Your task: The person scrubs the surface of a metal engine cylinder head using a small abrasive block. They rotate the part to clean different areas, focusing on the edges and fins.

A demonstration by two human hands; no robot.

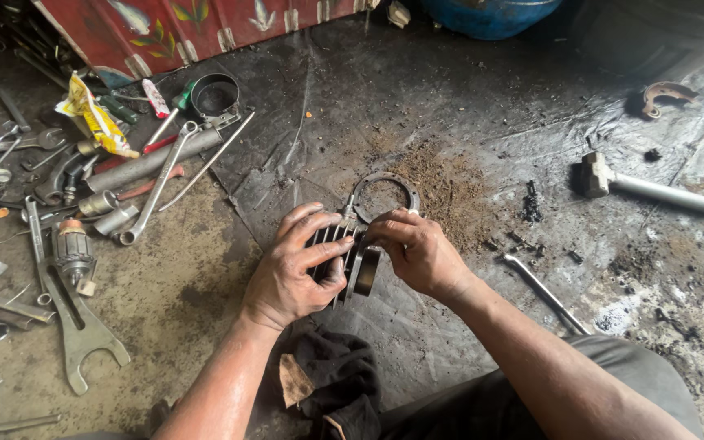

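Low over the greasy floor sheet (466,98), both hands grip one finned metal cylinder (337,244) — the left hand (291,273) wraps its fins from the left, fingers curled closed around them, while the right hand (417,253) pinches at its top edge beside a dark ring-shaped piece (366,271) held against the cylinder's right side. Whether that piece is seated or loose cannot be told. Just beyond, a flat round gasket (385,195) lies on the sheet, apparently not yet fitted. A dark rag (332,383) sits near the person's lap. Farther out — spanners and sockets (83,187) scattered left, a hammer (653,189) lying right.
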